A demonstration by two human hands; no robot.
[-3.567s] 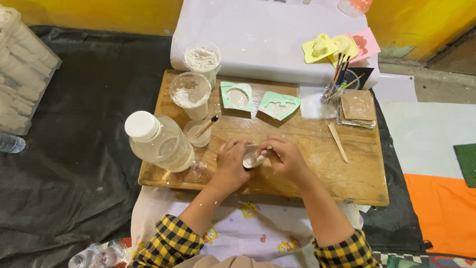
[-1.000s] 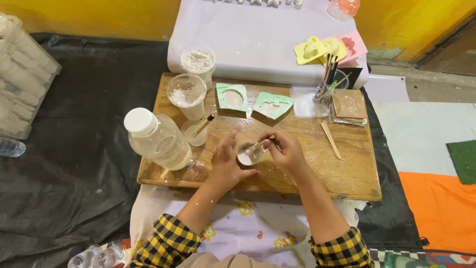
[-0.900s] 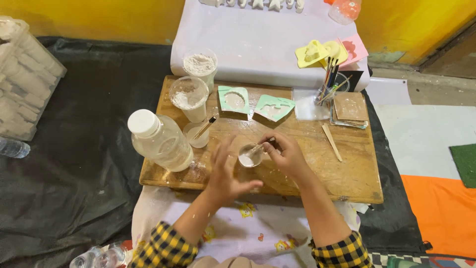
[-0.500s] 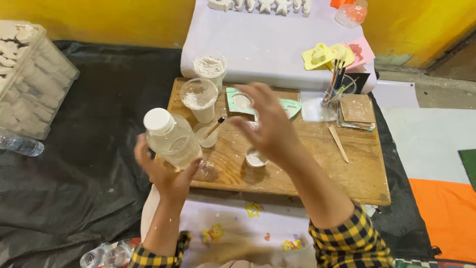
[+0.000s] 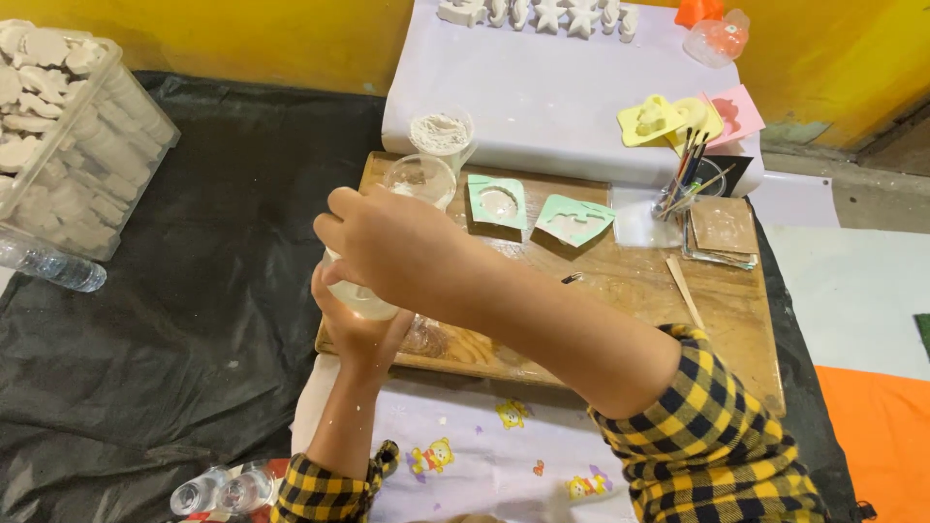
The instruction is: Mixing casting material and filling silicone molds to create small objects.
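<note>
A black sheet (image 5: 174, 320) is seen spread over the floor, with a clear plastic box (image 5: 68, 136) of white cast pieces at its far left edge and a white-covered block (image 5: 552, 92) at its far side. A wooden board (image 5: 620, 300) is laid in front of the block. A clear bottle (image 5: 360, 295) of pale liquid is held over the board's near left corner: it is gripped from below by the left hand (image 5: 358, 324) and covered from above by the right hand (image 5: 383, 242), whose fingers are closed over its top, so the cap is hidden. Two clear cups are set at the board's far left corner, one (image 5: 441, 131) filled with white powder, the other (image 5: 418, 179) just behind the right hand. Two green moulds (image 5: 538, 208) are laid side by side near the board's far edge, and a jar of brushes (image 5: 693, 179) is stood at its far right corner, beside a stack of brown squares (image 5: 722, 230)
</note>
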